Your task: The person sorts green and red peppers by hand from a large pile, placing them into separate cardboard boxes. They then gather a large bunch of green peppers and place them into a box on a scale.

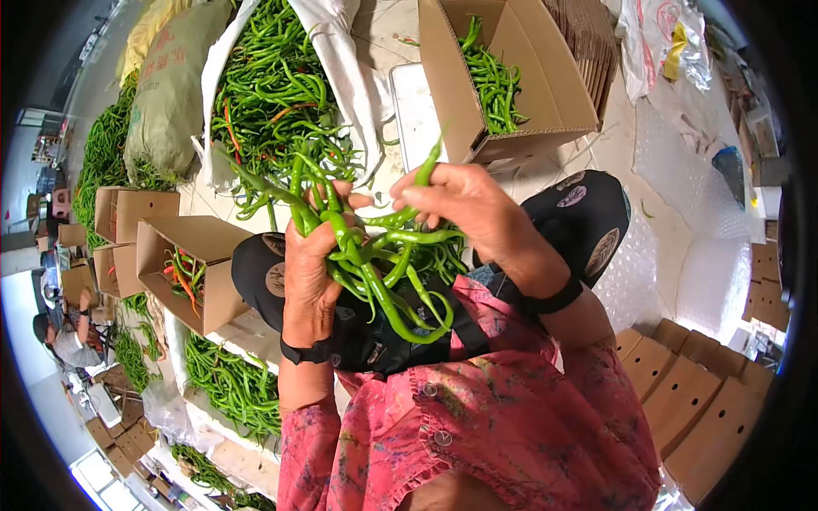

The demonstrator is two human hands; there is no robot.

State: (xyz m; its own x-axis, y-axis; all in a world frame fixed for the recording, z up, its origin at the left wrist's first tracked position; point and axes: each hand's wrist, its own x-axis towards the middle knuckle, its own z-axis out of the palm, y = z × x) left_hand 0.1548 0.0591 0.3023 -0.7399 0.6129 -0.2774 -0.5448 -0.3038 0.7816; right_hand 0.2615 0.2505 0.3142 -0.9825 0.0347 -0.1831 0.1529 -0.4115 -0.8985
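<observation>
A bunch of long green peppers (383,281) hangs out of my left hand (313,255), whose fingers are wrapped round their stems. To the right of it, my right hand (464,204) pinches a single green pepper (429,164) that points upward between thumb and fingers. More green peppers lie in my lap, partly hidden below the bunch. Just beyond my hands, an open white sack (366,94) is full of green peppers (273,77) with a few red ones among them. An open cardboard box (545,85) at the upper right holds some green peppers (494,85).
A smaller box (209,238) with red and green peppers stands at the left. Near it are a tied sack (175,94) and pepper heaps (234,383). Closed cartons (682,383) are at the lower right, bubble wrap (699,187) at the right. Another person (72,341) sits far left.
</observation>
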